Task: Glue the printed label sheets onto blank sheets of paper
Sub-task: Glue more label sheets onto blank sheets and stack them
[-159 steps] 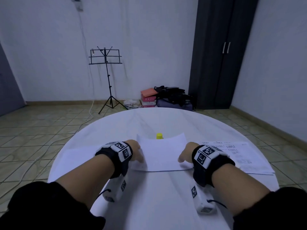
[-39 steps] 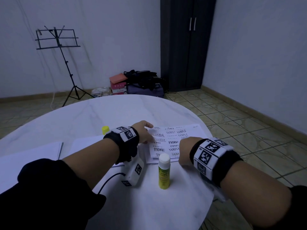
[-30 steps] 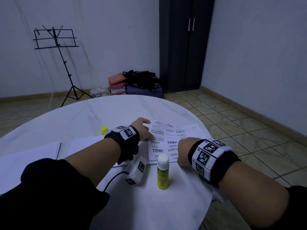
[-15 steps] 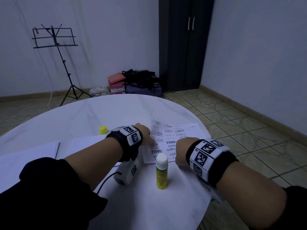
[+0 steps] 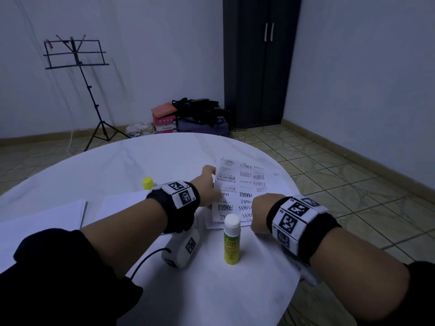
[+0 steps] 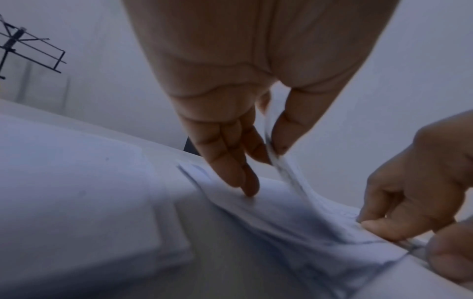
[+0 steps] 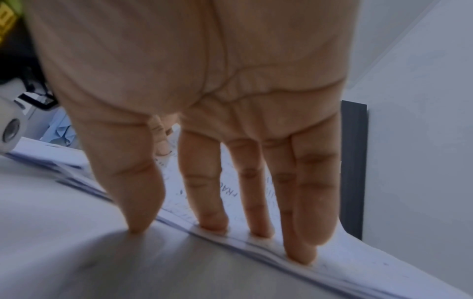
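Note:
A stack of printed label sheets point(image 5: 254, 184) lies at the table's right edge. My left hand point(image 5: 213, 184) pinches the left edge of the top label sheet point(image 6: 289, 178) between thumb and fingers point(image 6: 271, 153), and that edge curls up off the stack. My right hand point(image 5: 257, 212) presses the stack's near edge with straight fingers point(image 7: 212, 224), its thumb tip on the table. A yellow glue stick point(image 5: 231, 241) with a white top stands upright between my wrists. A blank sheet point(image 5: 122, 203) lies to the left, partly hidden by my left forearm.
The glue stick's yellow cap point(image 5: 147, 183) stands behind my left wrist. A pile of blank paper point(image 5: 42, 222) lies at the far left. The round white table point(image 5: 141, 158) ends just right of the label sheets. A music stand point(image 5: 77, 55) and wardrobe point(image 5: 259, 62) stand against the far wall.
Over the last second my left hand went from resting on the top label sheet to pinching and raising its left edge. The right hand has stayed pressing the stack.

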The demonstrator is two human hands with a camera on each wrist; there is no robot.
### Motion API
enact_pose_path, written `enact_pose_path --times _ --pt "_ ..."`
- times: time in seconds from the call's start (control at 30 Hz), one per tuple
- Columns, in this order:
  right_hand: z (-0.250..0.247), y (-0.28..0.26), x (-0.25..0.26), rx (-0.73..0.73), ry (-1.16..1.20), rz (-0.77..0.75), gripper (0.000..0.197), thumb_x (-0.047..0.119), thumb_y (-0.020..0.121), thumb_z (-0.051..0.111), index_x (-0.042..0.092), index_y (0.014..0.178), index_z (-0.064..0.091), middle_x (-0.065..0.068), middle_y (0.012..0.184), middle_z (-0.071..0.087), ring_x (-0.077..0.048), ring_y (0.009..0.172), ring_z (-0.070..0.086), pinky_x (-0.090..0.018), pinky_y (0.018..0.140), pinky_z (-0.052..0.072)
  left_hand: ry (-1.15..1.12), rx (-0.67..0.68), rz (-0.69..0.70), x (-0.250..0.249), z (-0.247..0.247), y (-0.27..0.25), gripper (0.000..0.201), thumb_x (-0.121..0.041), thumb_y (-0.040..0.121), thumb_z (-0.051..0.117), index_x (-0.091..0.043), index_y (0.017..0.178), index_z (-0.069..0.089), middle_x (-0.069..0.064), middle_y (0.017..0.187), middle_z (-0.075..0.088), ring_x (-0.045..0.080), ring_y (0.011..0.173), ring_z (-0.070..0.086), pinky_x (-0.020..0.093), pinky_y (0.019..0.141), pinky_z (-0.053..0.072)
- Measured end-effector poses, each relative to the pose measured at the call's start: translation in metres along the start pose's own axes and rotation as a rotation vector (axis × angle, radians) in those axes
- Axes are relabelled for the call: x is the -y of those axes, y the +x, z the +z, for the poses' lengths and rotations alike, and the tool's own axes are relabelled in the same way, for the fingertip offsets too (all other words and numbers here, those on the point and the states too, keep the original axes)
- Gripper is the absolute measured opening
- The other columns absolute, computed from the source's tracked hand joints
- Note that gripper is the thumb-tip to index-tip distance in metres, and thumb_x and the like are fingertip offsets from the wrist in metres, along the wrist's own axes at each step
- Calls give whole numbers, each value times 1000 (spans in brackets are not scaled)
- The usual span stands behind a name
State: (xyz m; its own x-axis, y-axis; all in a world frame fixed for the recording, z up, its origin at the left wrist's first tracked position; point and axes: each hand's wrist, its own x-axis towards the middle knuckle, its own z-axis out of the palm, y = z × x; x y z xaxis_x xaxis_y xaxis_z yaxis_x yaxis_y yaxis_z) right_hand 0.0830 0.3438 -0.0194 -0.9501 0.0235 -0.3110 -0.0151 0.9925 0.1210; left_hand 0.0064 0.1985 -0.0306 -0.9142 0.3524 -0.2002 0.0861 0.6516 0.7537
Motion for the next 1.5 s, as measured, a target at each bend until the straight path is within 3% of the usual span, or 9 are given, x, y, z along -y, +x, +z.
enact_pose_path --times 0.13,0.23,0.43,0.7,0.8,0.87,1.0,1.23,1.5 --pt "2 -2 2 14 -25 -7 32 11 93 47 14 62 41 -4 78 61 -11 52 37 -17 43 24 -64 9 13 -4 4 -4 91 5 90 51 -40 147 -3 19 117 58 38 92 67 46 70 58" --pt "-1 -7 2 35 0 -22 22 19 93 51 9 109 63 -9 120 62 -23 94 60 -25 70 47 -115 171 -45 -4 7 -4 67 9 91 47 -27 145 31 15 120 57 33 95 65 40 73 59" --pt "-1 -5 -3 -1 60 89 17 18 88 50 15 72 48 1 70 51 -20 74 52 -22 60 41 -343 173 -158 3 7 0 22 10 86 59 -3 104 60 13 83 62 16 62 62 22 50 56" --pt "7 10 -15 -5 79 76 53 61 67 64 19 99 58 1 89 63 -20 83 60 -28 69 47 -631 227 -272 15 4 3 23 19 86 49 4 101 56 16 88 60 23 58 68 31 51 58" --pt "7 15 -14 -55 87 69 81 75 63 61 17 119 48 -3 111 62 -25 101 59 -31 82 47 -628 240 -300 15 3 7 35 8 73 66 1 105 55 16 97 65 24 79 71 36 94 51" --pt "5 17 -13 -56 137 78 87 75 69 57 17 131 38 -5 126 56 -27 111 54 -32 84 41 -634 246 -314 14 3 7 39 5 68 70 1 104 56 16 95 67 25 83 70 33 94 47" --pt "-2 20 -10 -49 100 122 59 55 86 49 17 131 44 -6 128 57 -25 113 55 -32 83 40 -673 265 -308 14 2 5 11 12 85 53 4 90 58 12 74 71 20 61 71 24 65 59" --pt "-1 22 -39 -94 -190 203 20 19 64 56 19 83 64 2 71 65 -21 61 64 -31 67 54 -583 235 -343 16 1 4 24 13 82 56 -6 97 60 12 95 67 28 92 65 36 101 41" --pt "-16 12 -64 -422 390 487 37 43 85 57 11 103 52 -13 105 60 -31 90 58 -32 70 41 -656 223 -309 17 2 -1 30 17 84 52 -2 106 56 16 103 66 29 82 70 36 88 54"
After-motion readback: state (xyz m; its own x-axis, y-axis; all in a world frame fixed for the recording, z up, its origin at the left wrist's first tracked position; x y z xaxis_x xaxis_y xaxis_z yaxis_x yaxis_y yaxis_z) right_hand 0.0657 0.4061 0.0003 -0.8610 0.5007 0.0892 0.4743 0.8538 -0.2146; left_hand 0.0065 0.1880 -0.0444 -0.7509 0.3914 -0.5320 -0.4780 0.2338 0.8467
